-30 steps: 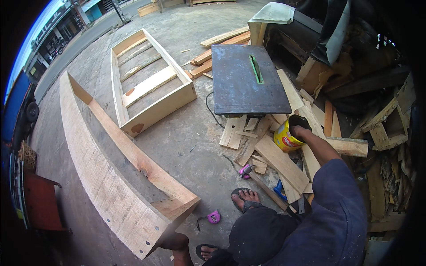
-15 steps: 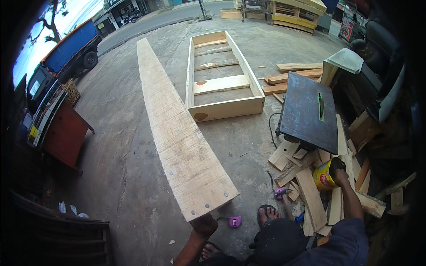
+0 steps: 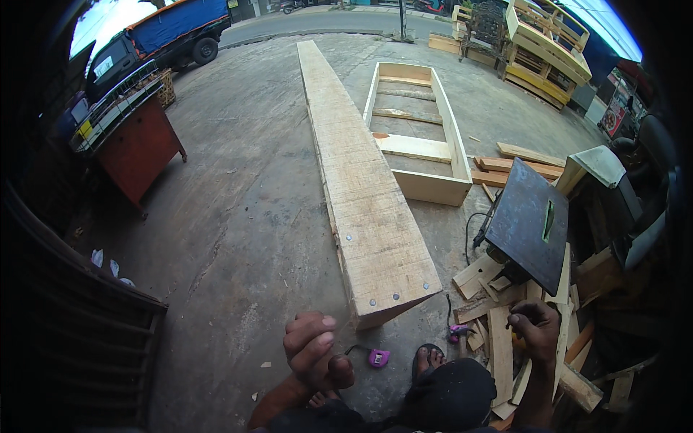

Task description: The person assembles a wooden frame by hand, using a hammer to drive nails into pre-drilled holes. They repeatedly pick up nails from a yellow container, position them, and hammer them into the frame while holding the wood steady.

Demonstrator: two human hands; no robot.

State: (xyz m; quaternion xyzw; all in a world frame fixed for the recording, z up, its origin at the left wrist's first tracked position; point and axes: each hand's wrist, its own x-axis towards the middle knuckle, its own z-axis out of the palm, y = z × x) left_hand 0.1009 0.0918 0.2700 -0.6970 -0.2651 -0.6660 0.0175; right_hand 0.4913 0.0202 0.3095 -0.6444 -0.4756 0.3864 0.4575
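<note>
A long pale wooden piece (image 3: 368,202) stretches away in front of me, with several nail heads near its close end. Just short of that end is my left hand (image 3: 316,352), fingers curled, thumb apart, holding nothing. My right hand (image 3: 535,330) is raised over the wood offcuts at the right, its fingertips pinched; a small dark thing seems to be between them, too small to name. Only a sliver of the yellow can (image 3: 517,342) shows behind that hand. On the concrete between my feet and left hand lies a purple tape measure (image 3: 378,358).
A rectangular wooden frame with slats (image 3: 433,189) lies beyond the long piece. At the right stand a dark slotted saw table (image 3: 530,216) and a heap of offcuts (image 3: 499,346). A purple-headed hammer (image 3: 456,332) lies by my foot. A red-brown cabinet (image 3: 141,155) is at the left.
My left hand has come off the long piece's near end. My right hand has come up from the yellow can. The view has swung left, so things appear farther right.
</note>
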